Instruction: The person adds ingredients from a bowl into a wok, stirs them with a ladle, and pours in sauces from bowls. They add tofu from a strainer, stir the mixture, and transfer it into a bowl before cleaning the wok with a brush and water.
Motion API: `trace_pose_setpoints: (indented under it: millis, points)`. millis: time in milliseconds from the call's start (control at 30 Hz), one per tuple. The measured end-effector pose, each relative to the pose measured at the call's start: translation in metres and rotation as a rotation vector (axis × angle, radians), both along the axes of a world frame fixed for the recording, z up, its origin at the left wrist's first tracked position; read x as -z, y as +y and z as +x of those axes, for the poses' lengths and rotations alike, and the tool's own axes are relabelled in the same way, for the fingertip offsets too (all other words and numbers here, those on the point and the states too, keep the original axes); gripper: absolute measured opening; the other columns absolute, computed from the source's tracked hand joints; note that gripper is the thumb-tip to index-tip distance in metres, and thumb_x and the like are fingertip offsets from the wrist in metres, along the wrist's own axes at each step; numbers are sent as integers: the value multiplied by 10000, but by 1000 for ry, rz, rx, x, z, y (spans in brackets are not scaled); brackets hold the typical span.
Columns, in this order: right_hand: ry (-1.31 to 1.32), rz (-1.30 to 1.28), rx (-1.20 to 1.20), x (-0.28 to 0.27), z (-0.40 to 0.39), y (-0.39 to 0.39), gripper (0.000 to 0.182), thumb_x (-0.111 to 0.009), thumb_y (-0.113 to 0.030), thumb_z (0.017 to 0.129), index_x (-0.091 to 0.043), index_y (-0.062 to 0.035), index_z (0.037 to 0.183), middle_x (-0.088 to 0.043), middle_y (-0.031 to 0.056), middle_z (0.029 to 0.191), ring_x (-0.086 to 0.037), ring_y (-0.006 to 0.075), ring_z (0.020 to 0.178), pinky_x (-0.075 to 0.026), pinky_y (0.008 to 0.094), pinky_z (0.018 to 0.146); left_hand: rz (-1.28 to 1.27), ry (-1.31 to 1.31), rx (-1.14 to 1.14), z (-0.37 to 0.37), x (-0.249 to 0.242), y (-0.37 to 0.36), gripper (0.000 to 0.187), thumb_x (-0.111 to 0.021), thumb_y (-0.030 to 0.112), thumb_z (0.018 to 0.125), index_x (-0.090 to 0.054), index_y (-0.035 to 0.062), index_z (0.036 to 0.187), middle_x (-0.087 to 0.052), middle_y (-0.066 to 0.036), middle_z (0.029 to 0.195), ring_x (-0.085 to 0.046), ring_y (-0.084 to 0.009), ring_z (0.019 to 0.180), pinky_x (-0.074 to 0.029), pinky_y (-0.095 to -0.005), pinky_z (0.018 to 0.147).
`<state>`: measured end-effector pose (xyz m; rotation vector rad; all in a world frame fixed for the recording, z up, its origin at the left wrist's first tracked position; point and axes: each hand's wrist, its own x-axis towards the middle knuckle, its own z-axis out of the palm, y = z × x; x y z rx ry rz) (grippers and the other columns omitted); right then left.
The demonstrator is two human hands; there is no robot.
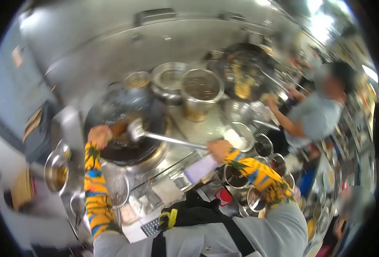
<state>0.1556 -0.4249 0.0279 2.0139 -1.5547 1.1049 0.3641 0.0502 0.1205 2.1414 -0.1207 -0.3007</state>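
Observation:
A large dark wok (125, 103) stands at the left of the stove, with brown food (120, 130) and liquid in it. My left hand (100, 136) is closed at the wok's left front rim, over a pale cloth or the edge; what it grips is hard to make out. My right hand (220, 150) is wrapped round the end of a long metal ladle (172, 139). The ladle's bowl is over the inside of the wok, beside the brown food. Both forearms wear yellow patterned sleeves.
Behind stand a pot of dark liquid (201, 85) and a metal pot (170, 77). A co-worker (313, 115) works at a second wok (230, 68) on the right. Metal bowls (263, 145) line the right; a bowl (56, 173) stands left.

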Motion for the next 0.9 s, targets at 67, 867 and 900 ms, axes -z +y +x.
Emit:
trace_pose_setpoints:
  millis: [67,867,900]
  points:
    - [329,18,-254,-7,-21,-11,138,-601,-213,823,-622,-84,868,-637,122,715,-631,327,637,-511,430,589,-401,-93,-53,-11,-23,-1,396,-629,264,875,-629,89,1230,-627,-34,685,-535,-103,473,-390,-240,385]
    - [244,1944,-1930,-162,3,436,747,-615,-26,865,-242,-125,1504,-568,11,759,-500,83,518,-408,240,421,16,-599,-227,-161,56,-29,510,-686,158,753,-560,65,1238,-555,-210,1198,-566,-402,1072,-472,-440,920]
    - [234,1893,-1974,-144,16,480,736,-634,-51,857,-263,-86,1492,-577,19,712,-518,94,523,-418,268,417,-24,-670,-261,-163,60,-32,522,-690,115,756,-542,67,1254,-537,-211,1197,-556,-409,1073,-467,-443,918]
